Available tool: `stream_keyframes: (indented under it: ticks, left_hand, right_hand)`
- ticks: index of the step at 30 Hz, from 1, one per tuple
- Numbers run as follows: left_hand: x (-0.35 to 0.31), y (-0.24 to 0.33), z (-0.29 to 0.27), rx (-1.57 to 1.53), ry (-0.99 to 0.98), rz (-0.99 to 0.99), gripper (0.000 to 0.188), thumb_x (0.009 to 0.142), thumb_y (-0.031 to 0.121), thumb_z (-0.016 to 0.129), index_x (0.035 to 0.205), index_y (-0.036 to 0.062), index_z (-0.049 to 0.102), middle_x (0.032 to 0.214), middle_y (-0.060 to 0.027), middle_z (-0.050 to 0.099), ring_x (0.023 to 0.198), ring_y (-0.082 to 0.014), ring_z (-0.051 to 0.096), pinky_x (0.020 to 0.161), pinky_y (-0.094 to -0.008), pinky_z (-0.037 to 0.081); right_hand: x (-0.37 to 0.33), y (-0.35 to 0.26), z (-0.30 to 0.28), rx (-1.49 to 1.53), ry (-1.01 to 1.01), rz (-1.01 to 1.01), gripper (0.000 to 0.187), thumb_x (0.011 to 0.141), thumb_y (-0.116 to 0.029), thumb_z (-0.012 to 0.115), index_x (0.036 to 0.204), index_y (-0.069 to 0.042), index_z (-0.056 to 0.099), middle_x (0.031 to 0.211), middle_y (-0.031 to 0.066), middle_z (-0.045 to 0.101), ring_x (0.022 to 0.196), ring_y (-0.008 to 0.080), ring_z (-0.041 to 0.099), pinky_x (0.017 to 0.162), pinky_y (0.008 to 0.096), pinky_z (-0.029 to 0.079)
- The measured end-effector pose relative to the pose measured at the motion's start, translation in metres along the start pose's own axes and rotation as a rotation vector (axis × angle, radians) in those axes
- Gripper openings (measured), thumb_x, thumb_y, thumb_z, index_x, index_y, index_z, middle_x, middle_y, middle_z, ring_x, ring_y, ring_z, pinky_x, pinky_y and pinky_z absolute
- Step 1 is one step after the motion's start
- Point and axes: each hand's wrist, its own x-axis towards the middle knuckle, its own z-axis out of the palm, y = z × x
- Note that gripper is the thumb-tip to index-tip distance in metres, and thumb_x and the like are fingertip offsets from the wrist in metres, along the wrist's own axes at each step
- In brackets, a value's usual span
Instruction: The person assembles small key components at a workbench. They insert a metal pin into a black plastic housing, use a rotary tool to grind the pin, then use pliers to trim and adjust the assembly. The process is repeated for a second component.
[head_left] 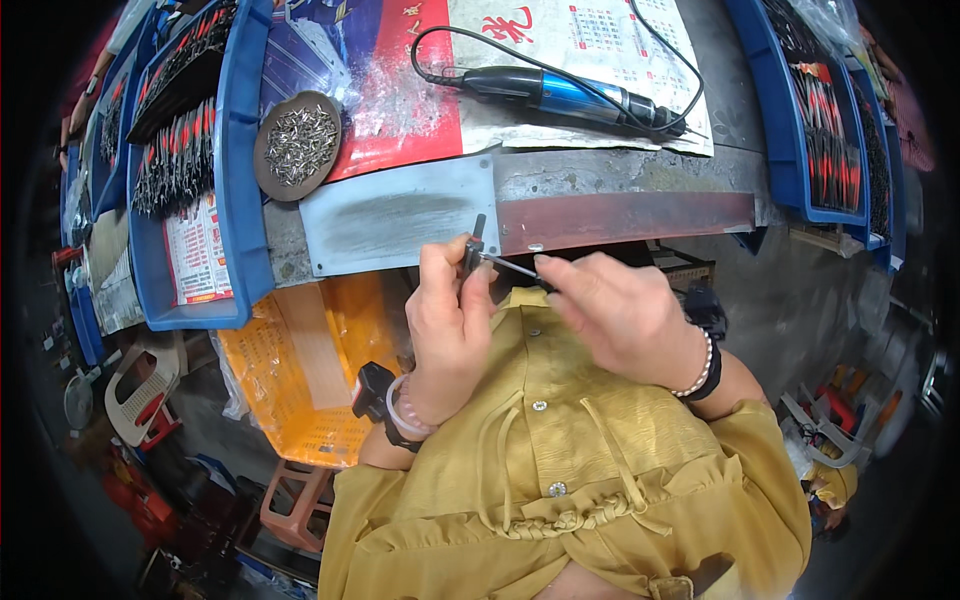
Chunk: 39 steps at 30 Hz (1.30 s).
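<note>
Just over the near edge of the bench, my left hand [447, 320] pinches a small dark metal piece [474, 250] between thumb and fingers; one narrow end of it points up. My right hand [625, 315] is closed around a thin rod-like tool [515, 268] with a shiny shaft. Its tip meets the dark piece or lies right against it; which, I cannot tell. Fingers hide most of the tool's back end. Behind my hands lies a pale metal plate [345, 195] with a dark smudged patch. A brown dish [266, 165] of small silvery metal pieces sits beyond it.
A blue corded power tool [560, 93] lies on printed paper [590, 140], its cable looping around. Blue bins [243, 200] with black and red parts stand left, and another blue bin [790, 150] stands right. Below the bench's left side is a yellow crate [300, 425].
</note>
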Motion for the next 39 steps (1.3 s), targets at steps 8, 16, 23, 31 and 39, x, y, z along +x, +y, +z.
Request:
stream_keyframes:
  ticks: [8, 16, 23, 31, 39]
  left_hand:
    - [-0.003, -0.018, 0.006, 0.221, 0.098, 0.15, 0.019, 0.098, 0.003, 0.05, 0.117, -0.0016, 0.048, 0.079, -0.0048, 0.06, 0.06, -0.0077, 0.052, 0.054, -0.023, 0.044]
    - [-0.004, -0.018, 0.007, 0.181, 0.112, 0.1, 0.022, 0.094, -0.001, 0.052, 0.115, -0.005, 0.05, 0.081, -0.0185, 0.062, 0.068, -0.0336, 0.065, 0.062, -0.0383, 0.05]
    - [0.0, -0.021, 0.006, 0.259, 0.144, 0.162, 0.017, 0.097, 0.0, 0.048, 0.114, -0.0011, 0.048, 0.076, -0.005, 0.059, 0.058, -0.0091, 0.052, 0.054, -0.0247, 0.044]
    - [0.0, -0.018, 0.005, 0.188, 0.131, 0.099, 0.016, 0.096, 0.001, 0.051, 0.111, -0.0017, 0.049, 0.078, -0.0088, 0.06, 0.06, -0.0155, 0.055, 0.055, -0.0283, 0.045]
    - [0.001, -0.026, 0.007, 0.186, 0.155, 0.092, 0.013, 0.097, 0.002, 0.052, 0.109, -0.0016, 0.049, 0.076, -0.0075, 0.059, 0.059, -0.0146, 0.054, 0.054, -0.028, 0.044]
  right_hand:
    - [0.006, 0.008, 0.013, 1.208, -0.082, 0.954, 0.023, 0.097, -0.015, 0.058, 0.109, 0.003, 0.065, 0.078, 0.0016, 0.067, 0.054, 0.001, 0.05, 0.047, 0.0197, 0.039]
    - [0.005, 0.002, 0.014, -0.168, -0.041, -0.101, 0.032, 0.084, -0.009, 0.068, 0.116, -0.003, 0.064, 0.077, 0.0036, 0.061, 0.049, 0.0131, 0.054, 0.041, 0.0265, 0.043]
    - [0.004, 0.02, 0.034, 0.563, -0.029, 0.133, 0.035, 0.087, -0.008, 0.064, 0.122, -0.001, 0.059, 0.081, 0.0106, 0.062, 0.051, 0.013, 0.058, 0.043, 0.0274, 0.045]
    - [0.016, 0.009, 0.01, 0.03, -0.024, 0.056, 0.029, 0.083, -0.008, 0.071, 0.11, 0.0, 0.064, 0.094, 0.018, 0.067, 0.073, 0.0239, 0.07, 0.06, 0.0294, 0.056]
    - [0.014, 0.003, 0.026, -0.168, 0.144, -0.208, 0.023, 0.076, -0.004, 0.074, 0.098, 0.002, 0.067, 0.087, 0.0123, 0.069, 0.065, 0.0242, 0.068, 0.054, 0.0299, 0.055]
